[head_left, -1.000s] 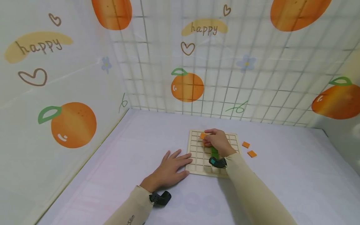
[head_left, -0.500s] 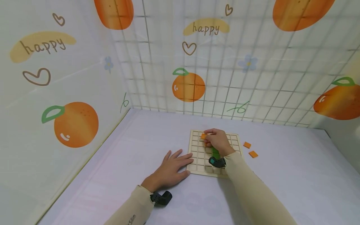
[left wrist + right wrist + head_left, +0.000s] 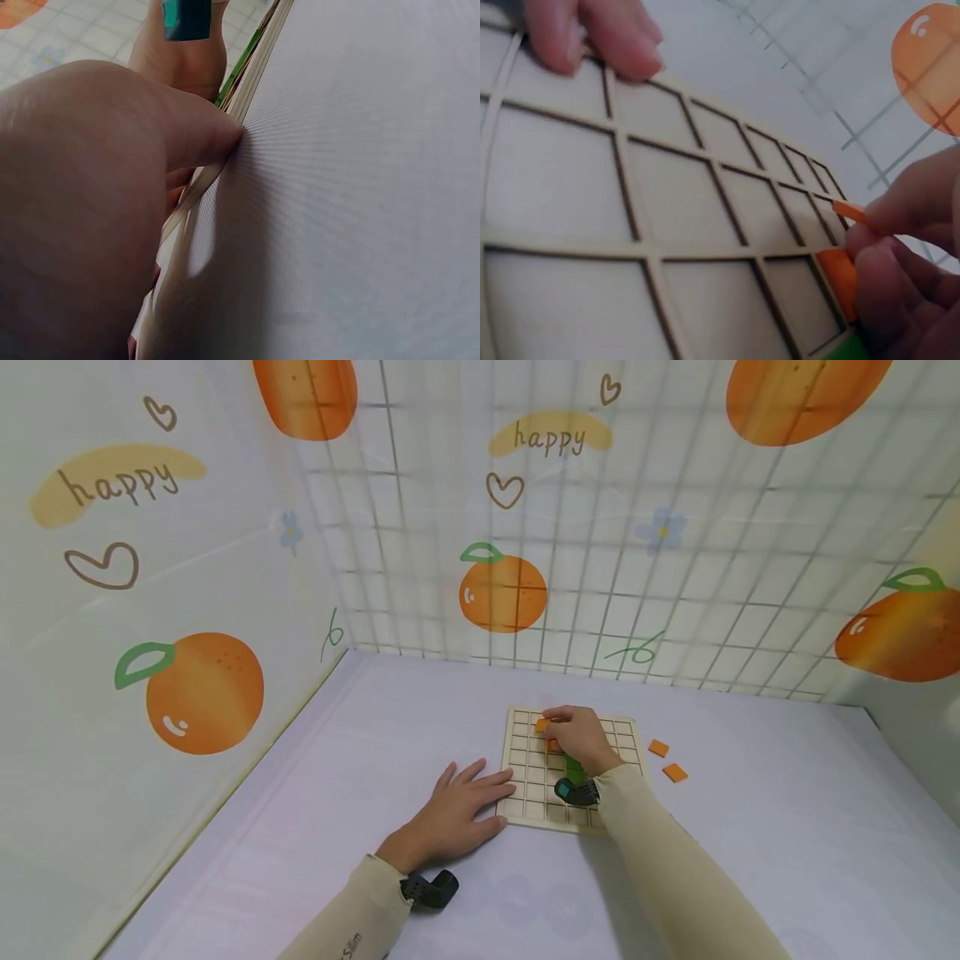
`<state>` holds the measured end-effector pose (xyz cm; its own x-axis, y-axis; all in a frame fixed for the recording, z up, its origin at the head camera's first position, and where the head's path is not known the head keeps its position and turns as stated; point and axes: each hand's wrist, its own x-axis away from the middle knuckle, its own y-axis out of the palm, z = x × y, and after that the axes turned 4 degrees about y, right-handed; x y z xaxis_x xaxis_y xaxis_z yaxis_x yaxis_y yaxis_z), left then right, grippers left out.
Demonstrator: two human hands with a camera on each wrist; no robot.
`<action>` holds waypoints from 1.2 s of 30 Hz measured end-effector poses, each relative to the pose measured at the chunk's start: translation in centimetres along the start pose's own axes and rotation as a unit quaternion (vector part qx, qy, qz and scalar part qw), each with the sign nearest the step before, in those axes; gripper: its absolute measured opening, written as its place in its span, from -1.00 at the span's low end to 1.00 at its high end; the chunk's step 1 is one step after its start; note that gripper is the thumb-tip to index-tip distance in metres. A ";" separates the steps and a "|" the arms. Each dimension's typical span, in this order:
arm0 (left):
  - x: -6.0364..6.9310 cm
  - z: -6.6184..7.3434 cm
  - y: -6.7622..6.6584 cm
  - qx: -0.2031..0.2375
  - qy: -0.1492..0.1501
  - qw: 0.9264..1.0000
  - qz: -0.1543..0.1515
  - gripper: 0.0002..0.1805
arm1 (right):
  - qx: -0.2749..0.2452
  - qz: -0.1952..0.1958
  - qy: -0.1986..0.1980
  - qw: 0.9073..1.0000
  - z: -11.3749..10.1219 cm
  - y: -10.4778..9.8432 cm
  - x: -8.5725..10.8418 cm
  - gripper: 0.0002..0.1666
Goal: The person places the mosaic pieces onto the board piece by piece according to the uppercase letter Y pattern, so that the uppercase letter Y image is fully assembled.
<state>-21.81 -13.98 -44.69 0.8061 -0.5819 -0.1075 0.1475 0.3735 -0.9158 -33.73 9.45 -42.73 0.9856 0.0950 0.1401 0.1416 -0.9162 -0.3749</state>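
A square wooden grid board lies flat on the table. Over its far part my right hand pinches an orange square tile between thumb and fingers; the tile is tilted, with one edge at a cell. Just nearer, a second orange tile sits in a cell, followed by green tiles, partly hidden under the right hand and wrist. My left hand lies with fingers spread, fingertips on the board's left edge. In the left wrist view the thumb touches the board's near edge.
Two loose orange tiles, one farther and one nearer, lie on the table right of the board. Behind the table stands a wire grid covered by a printed cloth. Another printed cloth wall rises at the left.
My right hand has lowered very slightly with the orange tile over the same part of the board. The left hand keeps its place on the board's edge. The head view has shifted a little.
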 end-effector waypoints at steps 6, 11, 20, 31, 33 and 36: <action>0.0 -0.1 0.0 0.001 0.002 1.000 0.002 -0.45 | 0.058 0.000 -0.018 0.998 0.1 0.2 0.0 -0.58; 0.0 -0.2 0.2 -0.003 0.005 1.000 0.002 -0.44 | 0.070 -0.002 -0.021 0.997 0.2 0.2 0.0 -0.59; 0.0 -0.2 0.3 -0.002 0.007 1.000 0.007 -0.44 | 0.120 0.005 -0.044 0.992 0.0 0.4 0.1 -0.58; 0.1 -0.3 0.3 -0.005 0.007 1.000 0.007 -0.44 | 0.120 0.012 -0.047 0.992 0.0 0.4 0.0 -0.56; 0.0 -0.3 0.3 -0.004 0.008 1.000 0.008 -0.44 | 0.113 0.014 -0.042 0.993 0.1 0.4 0.0 -0.55; 0.0 -0.3 0.3 -0.003 0.008 1.000 0.009 -0.44 | 0.114 0.017 -0.041 0.993 0.2 0.4 0.0 -0.54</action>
<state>-21.92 -14.11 -45.12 0.7990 -0.5872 -0.1297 0.1301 0.3793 -0.9161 -33.67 9.18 -43.01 0.9931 0.1055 0.0518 0.1160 -0.8088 -0.5766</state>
